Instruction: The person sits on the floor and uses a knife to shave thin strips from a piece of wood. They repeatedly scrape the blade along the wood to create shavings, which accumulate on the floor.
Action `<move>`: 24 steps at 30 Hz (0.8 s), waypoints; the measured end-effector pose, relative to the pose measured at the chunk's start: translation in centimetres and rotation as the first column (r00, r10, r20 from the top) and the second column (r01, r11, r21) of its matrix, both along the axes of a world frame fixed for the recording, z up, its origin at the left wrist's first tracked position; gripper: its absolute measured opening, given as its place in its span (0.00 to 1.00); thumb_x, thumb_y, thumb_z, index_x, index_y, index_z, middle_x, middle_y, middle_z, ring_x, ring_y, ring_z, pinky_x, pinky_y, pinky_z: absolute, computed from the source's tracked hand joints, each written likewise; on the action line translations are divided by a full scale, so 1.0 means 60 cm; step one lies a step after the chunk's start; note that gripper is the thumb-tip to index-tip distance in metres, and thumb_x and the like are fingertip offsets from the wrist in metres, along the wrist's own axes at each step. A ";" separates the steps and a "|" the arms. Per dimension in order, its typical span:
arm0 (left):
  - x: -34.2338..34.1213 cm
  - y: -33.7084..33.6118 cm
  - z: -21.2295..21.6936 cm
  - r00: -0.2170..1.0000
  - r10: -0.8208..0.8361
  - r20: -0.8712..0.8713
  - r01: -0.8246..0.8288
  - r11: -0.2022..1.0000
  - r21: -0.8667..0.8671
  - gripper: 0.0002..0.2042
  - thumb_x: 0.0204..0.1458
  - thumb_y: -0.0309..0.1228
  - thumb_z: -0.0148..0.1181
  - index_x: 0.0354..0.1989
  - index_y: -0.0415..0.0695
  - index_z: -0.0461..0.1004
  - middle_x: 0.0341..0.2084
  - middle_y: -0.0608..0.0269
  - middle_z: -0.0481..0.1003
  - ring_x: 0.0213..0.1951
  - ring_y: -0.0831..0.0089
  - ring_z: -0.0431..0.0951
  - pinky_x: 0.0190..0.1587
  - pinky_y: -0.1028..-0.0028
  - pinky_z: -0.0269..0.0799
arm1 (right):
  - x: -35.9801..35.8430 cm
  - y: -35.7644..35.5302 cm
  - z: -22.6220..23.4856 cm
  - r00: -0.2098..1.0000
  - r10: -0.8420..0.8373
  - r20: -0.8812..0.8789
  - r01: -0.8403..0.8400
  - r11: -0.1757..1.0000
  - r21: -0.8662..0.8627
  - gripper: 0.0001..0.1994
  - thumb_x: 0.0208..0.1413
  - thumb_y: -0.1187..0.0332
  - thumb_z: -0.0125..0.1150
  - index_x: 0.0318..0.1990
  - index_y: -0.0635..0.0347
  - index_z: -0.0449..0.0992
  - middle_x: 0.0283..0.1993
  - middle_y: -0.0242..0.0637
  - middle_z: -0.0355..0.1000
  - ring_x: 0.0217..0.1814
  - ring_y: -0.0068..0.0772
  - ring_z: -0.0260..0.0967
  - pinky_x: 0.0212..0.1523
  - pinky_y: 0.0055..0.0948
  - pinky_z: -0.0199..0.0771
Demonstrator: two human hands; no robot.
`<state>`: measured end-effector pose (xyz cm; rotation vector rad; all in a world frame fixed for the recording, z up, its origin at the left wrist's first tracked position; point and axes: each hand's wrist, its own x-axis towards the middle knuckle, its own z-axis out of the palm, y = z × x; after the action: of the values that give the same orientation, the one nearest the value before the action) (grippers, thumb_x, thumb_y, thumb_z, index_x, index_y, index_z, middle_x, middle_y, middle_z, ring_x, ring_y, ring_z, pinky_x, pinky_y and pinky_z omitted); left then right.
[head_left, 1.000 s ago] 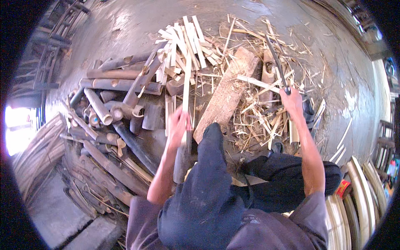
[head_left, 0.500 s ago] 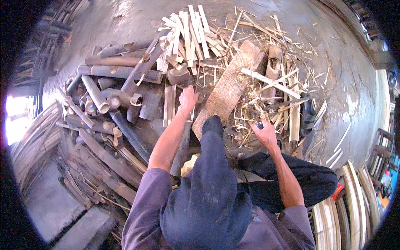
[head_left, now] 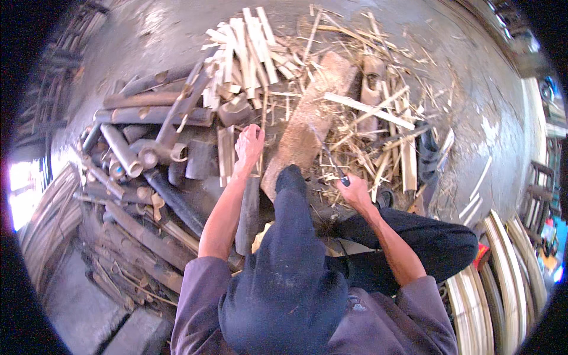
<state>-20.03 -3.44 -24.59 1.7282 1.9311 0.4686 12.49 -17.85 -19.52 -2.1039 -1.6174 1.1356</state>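
My left hand (head_left: pixel 249 145) hovers left of a worn wooden plank (head_left: pixel 303 131), its fingers curled closed. A thin dark stick (head_left: pixel 264 109) runs close beside those fingers, but whether they grip it or something else is hidden. In my right hand (head_left: pixel 356 191) is the dark handle of a knife (head_left: pixel 344 180). Its narrow blade points away and to the left, over the plank's right edge. My dark-covered foot (head_left: pixel 290 178) rests on the plank's near end.
Pale split strips (head_left: pixel 245 50) lie heaped beyond my left hand. Dark bamboo tubes (head_left: pixel 157 115) are piled at the left. Shavings and loose strips (head_left: pixel 370 115) litter the floor right of the plank. Bundled long slats (head_left: pixel 500 278) stand at the near right.
The whole view has shifted, so the scene sits further left. Both hands have drawn slightly nearer to me, the right one still holding the knife.
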 end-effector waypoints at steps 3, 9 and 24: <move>0.085 0.048 0.044 0.983 -0.098 0.152 0.075 0.985 0.154 0.07 0.52 0.33 0.56 0.33 0.42 0.73 0.29 0.50 0.74 0.36 0.50 0.76 0.37 0.56 0.70 | 0.007 -0.006 -0.022 1.000 0.027 0.005 -0.027 1.000 -0.007 0.20 0.51 0.55 0.59 0.35 0.67 0.74 0.30 0.56 0.73 0.34 0.56 0.73 0.37 0.44 0.70; 0.196 0.115 0.113 0.945 -0.207 0.252 0.160 0.967 0.196 0.08 0.52 0.32 0.56 0.36 0.42 0.75 0.31 0.49 0.76 0.34 0.54 0.78 0.37 0.61 0.71 | -0.004 -0.011 -0.021 1.000 -0.008 -0.006 0.008 1.000 -0.016 0.22 0.50 0.52 0.60 0.40 0.66 0.75 0.34 0.56 0.74 0.38 0.56 0.74 0.39 0.45 0.71; 0.114 -0.127 0.112 0.951 0.069 0.303 -0.130 0.974 0.186 0.06 0.51 0.28 0.56 0.36 0.41 0.75 0.35 0.49 0.76 0.39 0.51 0.77 0.41 0.60 0.72 | -0.013 -0.019 -0.049 0.996 -0.028 -0.088 0.030 0.999 0.018 0.16 0.55 0.57 0.60 0.36 0.65 0.75 0.18 0.33 0.67 0.20 0.26 0.65 0.26 0.31 0.66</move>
<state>-13.19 -11.07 -17.85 1.5777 1.8096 0.9372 11.74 -19.01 -22.44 -2.0294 -1.5474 1.1809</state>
